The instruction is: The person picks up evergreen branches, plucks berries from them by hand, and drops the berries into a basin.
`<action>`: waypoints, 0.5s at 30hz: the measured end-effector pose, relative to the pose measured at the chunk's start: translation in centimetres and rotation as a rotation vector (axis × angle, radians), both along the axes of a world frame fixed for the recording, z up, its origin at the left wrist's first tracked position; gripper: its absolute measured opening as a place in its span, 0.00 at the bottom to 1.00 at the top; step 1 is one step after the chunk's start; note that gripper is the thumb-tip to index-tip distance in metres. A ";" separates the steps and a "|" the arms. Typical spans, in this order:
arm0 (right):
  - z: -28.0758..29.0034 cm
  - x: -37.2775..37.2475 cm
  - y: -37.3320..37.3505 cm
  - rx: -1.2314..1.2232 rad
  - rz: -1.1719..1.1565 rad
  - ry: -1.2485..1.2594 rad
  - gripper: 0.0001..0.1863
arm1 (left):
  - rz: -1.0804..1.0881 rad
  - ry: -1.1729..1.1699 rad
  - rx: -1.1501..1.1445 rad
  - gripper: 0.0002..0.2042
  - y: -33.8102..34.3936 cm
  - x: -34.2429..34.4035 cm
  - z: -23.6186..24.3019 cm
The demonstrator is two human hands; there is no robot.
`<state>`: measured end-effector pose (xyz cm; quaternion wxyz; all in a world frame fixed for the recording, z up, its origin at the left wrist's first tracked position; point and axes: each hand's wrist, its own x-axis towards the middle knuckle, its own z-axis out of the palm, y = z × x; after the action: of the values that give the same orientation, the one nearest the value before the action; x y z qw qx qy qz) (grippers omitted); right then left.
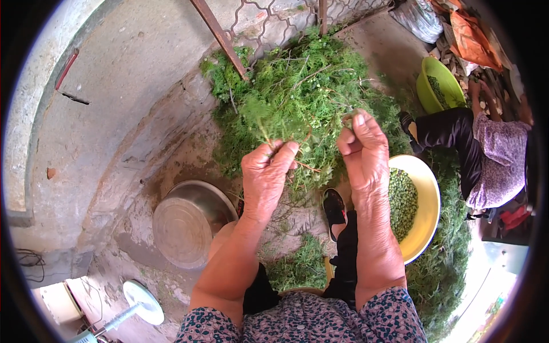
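Note:
My left hand [266,177] pinches the stem of a feathery green evergreen sprig [255,117] between thumb and fingers. Raised to the right of it, my right hand [365,151] has its thumb and fingertips pressed together; whatever is between them is too small to make out. Both hands are over the near part of a large heap of cut evergreen branches [320,77]. Beside my right forearm stands a yellow basin [430,197] with many small, round green cones [403,203] in it.
A metal pot [186,228] lies bottom up on the left. More cut greenery [300,266] is on the ground between my legs and along the right. Another person [497,154] sits at far right by a lime-green basin [423,91]. A rusty metal frame [220,37] borders the heap.

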<state>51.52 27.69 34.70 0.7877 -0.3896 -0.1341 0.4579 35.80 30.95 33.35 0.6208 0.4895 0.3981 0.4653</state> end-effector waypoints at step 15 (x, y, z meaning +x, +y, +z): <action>0.9 -1.4 -0.8 -0.357 0.415 -0.371 0.11 | -0.048 -0.225 -0.141 0.05 0.7 0.2 -0.3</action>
<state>50.15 26.92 35.62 0.5589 -0.5626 -0.2694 0.5463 36.02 31.61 33.08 0.7054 0.3985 0.3459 0.4732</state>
